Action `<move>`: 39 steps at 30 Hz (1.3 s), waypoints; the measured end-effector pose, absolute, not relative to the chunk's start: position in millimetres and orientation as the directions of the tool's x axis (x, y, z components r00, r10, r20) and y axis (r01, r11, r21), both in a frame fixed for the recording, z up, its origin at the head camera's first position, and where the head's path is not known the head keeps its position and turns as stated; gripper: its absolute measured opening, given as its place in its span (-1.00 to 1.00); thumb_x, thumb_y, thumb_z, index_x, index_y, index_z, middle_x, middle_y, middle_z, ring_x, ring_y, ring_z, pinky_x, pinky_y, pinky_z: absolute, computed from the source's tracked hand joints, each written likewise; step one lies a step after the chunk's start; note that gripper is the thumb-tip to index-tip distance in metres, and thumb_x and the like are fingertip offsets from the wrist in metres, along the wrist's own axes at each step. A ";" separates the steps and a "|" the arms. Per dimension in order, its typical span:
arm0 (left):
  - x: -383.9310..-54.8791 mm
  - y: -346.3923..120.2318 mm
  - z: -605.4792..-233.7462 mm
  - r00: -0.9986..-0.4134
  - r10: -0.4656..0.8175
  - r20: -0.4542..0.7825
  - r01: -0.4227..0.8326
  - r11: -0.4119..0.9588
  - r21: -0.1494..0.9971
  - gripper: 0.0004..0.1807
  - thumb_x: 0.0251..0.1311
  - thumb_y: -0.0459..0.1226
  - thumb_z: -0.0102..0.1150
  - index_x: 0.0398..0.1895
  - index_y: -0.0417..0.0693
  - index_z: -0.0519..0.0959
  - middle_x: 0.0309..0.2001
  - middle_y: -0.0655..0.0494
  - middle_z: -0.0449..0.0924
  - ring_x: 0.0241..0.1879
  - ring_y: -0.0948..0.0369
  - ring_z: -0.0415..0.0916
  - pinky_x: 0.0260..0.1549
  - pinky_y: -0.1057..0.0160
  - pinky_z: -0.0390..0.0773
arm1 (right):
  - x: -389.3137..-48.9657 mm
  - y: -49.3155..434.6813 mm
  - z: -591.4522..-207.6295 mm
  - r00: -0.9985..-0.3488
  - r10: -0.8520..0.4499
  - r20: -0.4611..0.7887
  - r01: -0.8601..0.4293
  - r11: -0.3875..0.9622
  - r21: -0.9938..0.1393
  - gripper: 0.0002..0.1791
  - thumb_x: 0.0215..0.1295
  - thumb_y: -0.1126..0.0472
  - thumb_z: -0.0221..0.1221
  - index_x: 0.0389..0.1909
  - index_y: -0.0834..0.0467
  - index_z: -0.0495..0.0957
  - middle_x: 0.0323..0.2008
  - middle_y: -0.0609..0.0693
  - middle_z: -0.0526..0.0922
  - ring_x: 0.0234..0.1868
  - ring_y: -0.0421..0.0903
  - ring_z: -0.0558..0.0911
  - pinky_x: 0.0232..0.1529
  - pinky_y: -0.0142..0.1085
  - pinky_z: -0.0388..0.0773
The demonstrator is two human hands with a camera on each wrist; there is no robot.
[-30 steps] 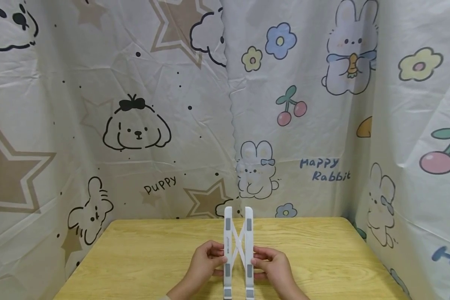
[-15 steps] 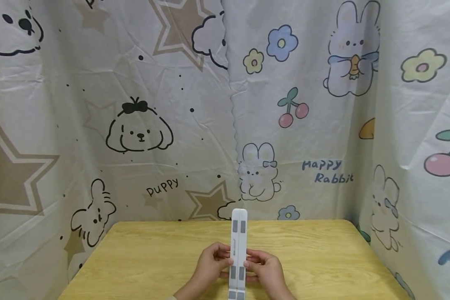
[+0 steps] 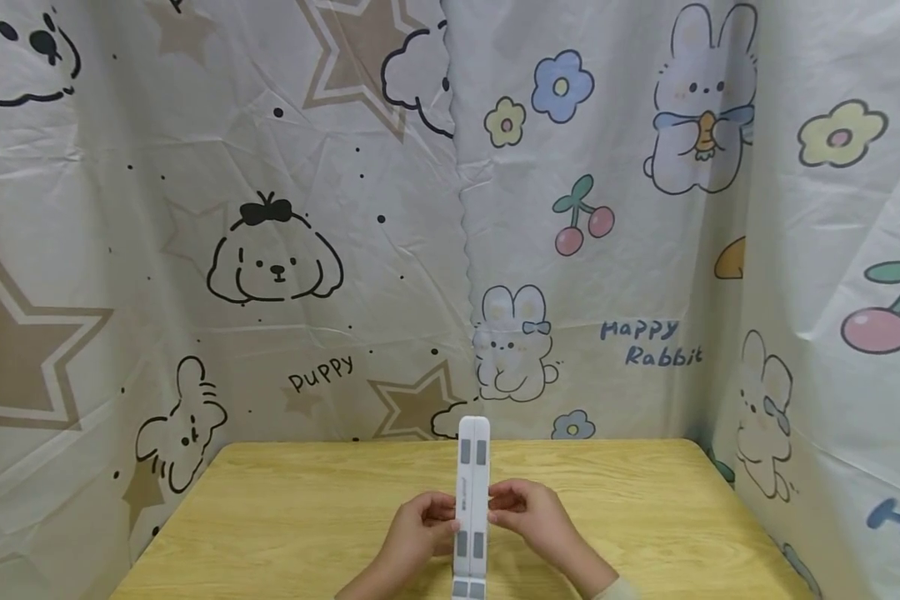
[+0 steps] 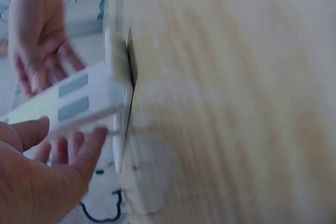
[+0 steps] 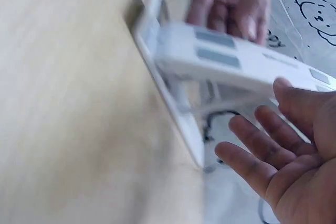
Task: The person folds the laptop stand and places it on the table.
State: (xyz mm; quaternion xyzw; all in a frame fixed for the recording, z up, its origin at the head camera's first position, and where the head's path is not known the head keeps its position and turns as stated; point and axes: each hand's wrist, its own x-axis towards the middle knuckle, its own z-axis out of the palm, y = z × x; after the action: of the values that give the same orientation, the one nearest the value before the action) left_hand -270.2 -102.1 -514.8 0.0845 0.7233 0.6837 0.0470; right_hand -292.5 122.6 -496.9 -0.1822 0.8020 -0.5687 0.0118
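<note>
A white folding laptop stand (image 3: 472,492) with grey pads stands tilted up at the middle of the table, its two long bars side by side. In the left wrist view the stand (image 4: 84,95) slopes up from a flat base part at the tabletop. My left hand (image 3: 414,533) holds the stand's left bar, thumb at the front edge and fingers behind it. On the other side my right hand (image 3: 540,517) has its thumb tip at the right edge. In the right wrist view that right hand (image 5: 299,156) shows its fingers loosely spread and apart from the bar.
The stand is on a light wood-grain table (image 3: 285,500) with rounded far corners. Behind and on both sides hang pale curtains (image 3: 405,250) printed with puppies, rabbits, stars and flowers.
The stand's two bars, apart with crossed struts between them one second ago, came together side by side. Since then my right fingers have loosened and the right hand has shifted slightly upward.
</note>
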 end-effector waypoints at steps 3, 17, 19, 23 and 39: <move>-261.3 -101.8 -514.1 -0.982 0.184 0.030 0.046 0.082 0.996 -0.47 0.18 -0.57 0.32 0.25 -0.42 0.49 -0.01 -0.17 0.64 -0.10 0.10 0.62 -0.17 0.13 0.75 | -309.5 135.7 -472.0 -0.913 -0.360 0.193 -0.317 0.325 -0.891 -0.47 0.24 0.29 0.41 0.23 0.27 0.56 0.11 0.25 0.67 0.01 0.12 0.74 -0.09 -0.31 0.74; -239.1 -101.1 -534.1 -0.962 0.273 -0.006 0.038 0.154 0.987 -0.02 -0.41 -0.76 0.14 0.37 -0.47 0.33 -0.03 -0.13 0.56 -0.02 0.03 0.54 0.00 0.12 0.70 | -374.7 146.8 -387.6 -0.731 -0.669 0.135 -0.465 0.343 -0.816 -0.36 0.41 0.32 0.26 0.47 -0.05 0.42 0.51 0.01 0.35 0.47 0.23 0.37 0.28 0.01 0.57; -238.7 -100.7 -533.1 -0.961 0.277 0.009 0.061 0.179 0.982 0.01 -0.50 -0.75 0.09 0.36 -0.45 0.34 -0.05 -0.09 0.53 -0.03 0.05 0.49 -0.02 0.16 0.69 | -377.7 144.0 -386.4 -0.730 -0.671 0.128 -0.472 0.360 -0.805 -0.38 0.39 0.35 0.27 0.42 -0.11 0.47 0.48 -0.04 0.40 0.45 0.19 0.40 0.27 -0.01 0.58; -238.9 -100.6 -533.2 -0.957 0.289 0.017 0.080 0.208 0.975 0.03 -0.53 -0.79 0.10 0.35 -0.44 0.36 -0.10 -0.07 0.51 -0.07 0.05 0.48 -0.11 0.23 0.70 | -378.7 140.7 -391.0 -0.751 -0.642 0.156 -0.500 0.397 -0.770 -0.41 0.31 0.38 0.33 0.27 -0.21 0.61 0.37 -0.10 0.52 0.35 0.09 0.54 0.13 -0.15 0.68; -266.8 -118.3 -523.9 -0.813 0.579 -0.062 0.194 0.369 0.909 0.05 -0.30 -0.78 0.25 0.47 -0.14 0.39 0.05 0.12 0.72 0.03 0.25 0.63 0.10 0.19 0.66 | -354.5 171.9 -399.0 -0.751 -0.564 0.344 -0.648 0.527 -0.550 -0.49 0.11 0.21 0.48 0.15 -0.07 0.71 0.33 0.03 0.57 0.33 0.16 0.55 0.17 0.00 0.64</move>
State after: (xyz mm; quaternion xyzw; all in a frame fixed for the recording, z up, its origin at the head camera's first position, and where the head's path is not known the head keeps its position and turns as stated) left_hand -266.8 -118.3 -523.9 0.2402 0.8054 0.5077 0.1896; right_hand -354.5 171.9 -399.0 -0.3476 0.8716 -0.3402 -0.0614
